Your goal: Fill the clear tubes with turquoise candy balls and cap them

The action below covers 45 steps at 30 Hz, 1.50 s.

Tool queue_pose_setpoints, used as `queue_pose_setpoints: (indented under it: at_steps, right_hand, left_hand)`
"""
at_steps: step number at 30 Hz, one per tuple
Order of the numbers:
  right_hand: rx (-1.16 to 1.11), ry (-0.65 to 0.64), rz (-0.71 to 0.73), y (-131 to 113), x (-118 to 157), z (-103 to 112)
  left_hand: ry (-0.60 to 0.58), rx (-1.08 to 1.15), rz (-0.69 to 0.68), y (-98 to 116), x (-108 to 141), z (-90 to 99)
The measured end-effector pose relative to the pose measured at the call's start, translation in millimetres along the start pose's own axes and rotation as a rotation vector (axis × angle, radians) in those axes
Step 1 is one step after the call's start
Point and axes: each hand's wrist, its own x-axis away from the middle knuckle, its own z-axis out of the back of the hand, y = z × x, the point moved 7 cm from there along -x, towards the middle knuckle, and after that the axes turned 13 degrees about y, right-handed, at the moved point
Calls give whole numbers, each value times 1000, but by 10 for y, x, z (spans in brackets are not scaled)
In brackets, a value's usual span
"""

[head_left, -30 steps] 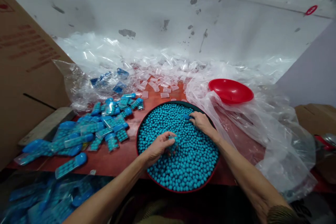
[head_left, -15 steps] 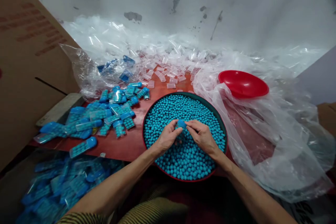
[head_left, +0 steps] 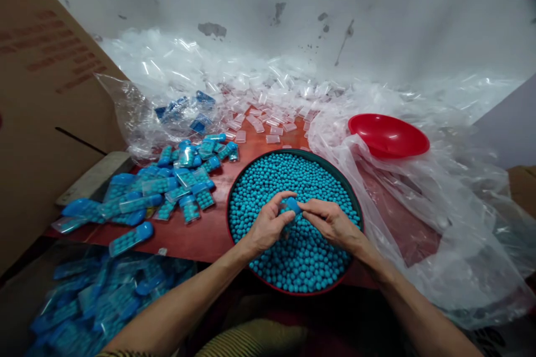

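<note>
A round dark tub point(head_left: 350, 183) full of small blue balls point(head_left: 288, 170) stands at the table's front edge. Above the balls, my left hand point(head_left: 270, 223) is closed on a small clear container with a blue cap point(head_left: 293, 206). The container's body is mostly hidden by the fingers. My right hand point(head_left: 333, 222) has its thumb and fingers pinched together at the right side of the cap; whether anything is between the fingertips is too small to tell. Filled blue-capped containers point(head_left: 157, 185) lie in a pile to the left.
Clear empty containers point(head_left: 274, 130) are scattered behind the tub. A red bowl point(head_left: 388, 135) rests on plastic sheeting point(head_left: 456, 223) at the right. A cardboard box point(head_left: 54, 83) stands at the left. More filled containers point(head_left: 104, 295) lie below the table edge.
My right hand has moved slightly right and down, away from my left hand. The blue cap shows more clearly between them. The view has shifted a little.
</note>
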Motion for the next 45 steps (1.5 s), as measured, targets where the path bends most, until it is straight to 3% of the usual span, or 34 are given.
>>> queue_pose_setpoints:
  at_steps: [3, 8, 15, 20, 24, 27, 30, 33, 38, 41, 45]
  right_hand:
    - [-9, -41, 12, 2, 31, -22]
    - [-127, 49, -91, 72, 67, 46]
    - [10, -11, 25, 4, 93, 50]
    - [28, -103, 50, -55, 121, 57]
    - [-6, 10, 21, -36, 149, 41]
    - [-133, 51, -94, 55, 181, 6]
    - [-444, 9, -333, 176, 194, -41]
    - [-669, 97, -523, 267, 145, -13]
    - [-670, 289, -611, 348, 69, 12]
    - [-481, 352, -523, 296, 100, 12]
    - [-45, 175, -111, -47, 183, -136]
  left_hand:
    - [4, -9, 6, -18, 1, -2]
    - [-72, -35, 8, 38, 49, -44]
    - [-59, -98, -40, 16, 59, -17]
    - [-129, -170, -61, 15, 94, -71]
    - [-70, -101, -43, -31, 62, -61]
    - [-15, -49, -6, -80, 36, -22]
    - [-65, -66, 28, -83, 50, -21]
    - [-111, -70, 44, -52, 84, -25]
    - [-97, -72, 30, -46, 119, -62]
    - [-62, -78, -11, -46, 110, -82]
    - [0, -104, -96, 13, 115, -67]
